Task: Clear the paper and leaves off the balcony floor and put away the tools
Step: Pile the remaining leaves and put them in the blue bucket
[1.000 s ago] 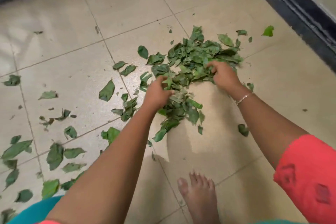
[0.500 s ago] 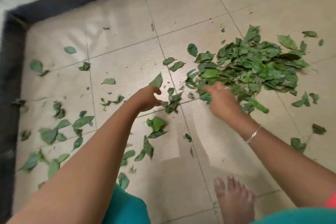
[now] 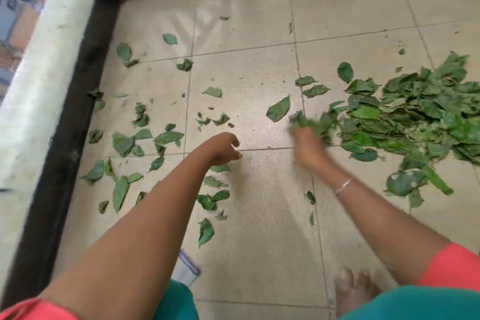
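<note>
Here, right hand (image 3: 309, 149) grips leaves (image 3: 302, 120); left hand (image 3: 225, 148) loosely curled.

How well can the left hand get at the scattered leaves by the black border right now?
Probably yes: the left hand hovers open and empty over the floor, the scattered leaves lie loose to its left, and nothing stands between them.

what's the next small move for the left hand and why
Probably sweep the left hand leftward to the scattered leaves and rake them toward the pile. It hovers empty above the floor, the loose leaves lie left of it, and the blurred right hand is at the pile's edge.
</note>
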{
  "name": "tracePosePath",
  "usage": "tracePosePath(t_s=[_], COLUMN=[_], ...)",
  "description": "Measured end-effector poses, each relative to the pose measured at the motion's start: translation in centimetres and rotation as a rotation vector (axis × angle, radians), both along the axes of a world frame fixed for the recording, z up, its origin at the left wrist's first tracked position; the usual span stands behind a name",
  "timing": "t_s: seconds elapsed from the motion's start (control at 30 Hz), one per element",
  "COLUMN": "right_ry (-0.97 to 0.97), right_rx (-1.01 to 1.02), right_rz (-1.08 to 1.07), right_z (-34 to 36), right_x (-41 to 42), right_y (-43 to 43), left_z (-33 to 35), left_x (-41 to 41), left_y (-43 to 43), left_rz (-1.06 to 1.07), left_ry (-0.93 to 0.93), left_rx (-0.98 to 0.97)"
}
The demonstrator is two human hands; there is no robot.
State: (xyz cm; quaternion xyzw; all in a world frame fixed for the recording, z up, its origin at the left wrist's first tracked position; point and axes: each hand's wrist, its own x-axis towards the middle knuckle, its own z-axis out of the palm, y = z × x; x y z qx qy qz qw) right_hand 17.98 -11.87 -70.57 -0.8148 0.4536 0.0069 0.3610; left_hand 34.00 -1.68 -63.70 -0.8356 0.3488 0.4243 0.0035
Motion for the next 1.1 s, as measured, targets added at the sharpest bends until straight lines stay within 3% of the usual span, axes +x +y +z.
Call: tracePosePath(t_s=[0.07, 0.13, 0.2, 0.27, 0.37, 0.4, 0.47, 0.57, 0.63, 0.73, 0.87, 0.93, 1.0, 1.1], right_ry=[0.003, 0.020, -0.092, -0.110, 0.161, 0.230, 0.227, 0.135, 0.075, -0.011, -0.066, 0.015, 0.043, -0.065], right_rx=[-0.081, -0.175, -0.045, 0.231, 0.487, 0.481, 0.367, -0.037, -0.099, -0.113, -0.057, 0.021, 0.067, -0.050], right_rz=[-0.334, -0.352, -0.162, 0.151, 0.561, 0.582, 0.410, 0.161, 0.146, 0.352, 0.843, 0.943, 0.801, 0.332], right_z=[1.5, 1.9, 1.5, 1.1, 0.5, 0.4, 0.2, 0.3, 0.4, 1.1, 0.6, -0.2, -1.2, -0.6], right_x=[-2.2, -2.9, -2.3, -2.1, -3.9, -4.8, -6.2, -6.4, -4.9, -1.3, 3.0, 4.8, 6.3, 7.2], right_y=[-3.7, -3.5, 0.2, 5.4, 10.4, 10.6, 9.2, 5.5, 4.9, 7.7, 13.2, 14.0, 12.7, 9.3], left_z=[-0.3, -0.8, -1.3, -1.8, -2.2, -2.9, -4.4, -5.8, -5.1, -4.3, -5.6, -6.8, -7.4, -6.2], left_x=[-0.4, -1.7, -3.7, -5.9, -9.2, -9.8, -10.3, -11.4, -12.7, -11.6, -7.0, -5.7, -5.8, -7.2], left_y=[0.7, 1.4, 1.9, 2.5, 4.3, 5.0, 6.0, 5.5, 4.1, 3.9, 9.0, 11.2, 11.7, 10.1], left_rz=[0.187, 0.479, 0.851, 1.198, 1.460, 1.531, 1.651, 1.501, 1.254, 1.243, 1.544, 1.602, 1.494, 1.269], left_ry=[0.023, -0.003, -0.010, 0.005, 0.009, 0.011, 0.025, 0.019, -0.008, -0.081, -0.296, -0.294, -0.227, -0.153], left_rx=[-0.084, -0.199, -0.252, -0.181, 0.041, 0.084, 0.108, -0.016, -0.241, -0.377, -0.266, -0.247, -0.402, -0.596])
